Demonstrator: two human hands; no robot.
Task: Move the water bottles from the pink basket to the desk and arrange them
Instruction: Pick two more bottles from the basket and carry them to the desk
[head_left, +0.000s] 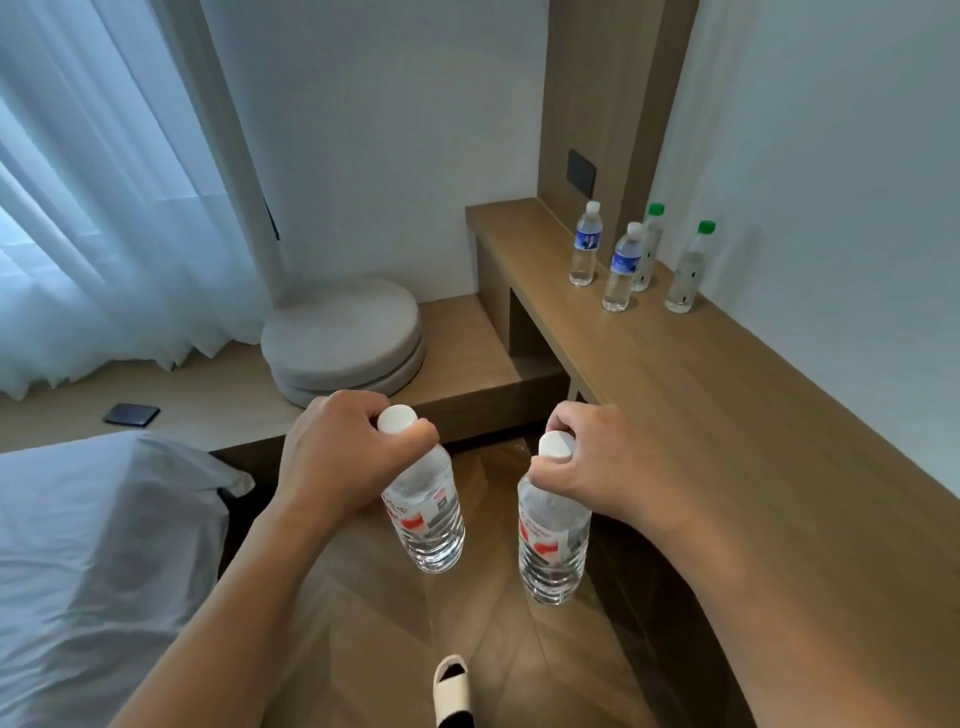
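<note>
Two held bottles near, four standing far right.

The left hand (332, 452) holds one bottle (428, 519) left of the bottle (553, 545) in the right hand (597, 462), both over the floor (374, 623). Four bottles (621, 273) stand on the worktop (727, 415) at far right; the bed (93, 545) lies left, cushions (343, 338) behind.

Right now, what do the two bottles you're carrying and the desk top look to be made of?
The held bottles: clear, ribbed plastic, see-through, with white matte caps and printed labels. The desk top: probably wood or wood-look laminate, going by its even grain and low sheen.
</note>
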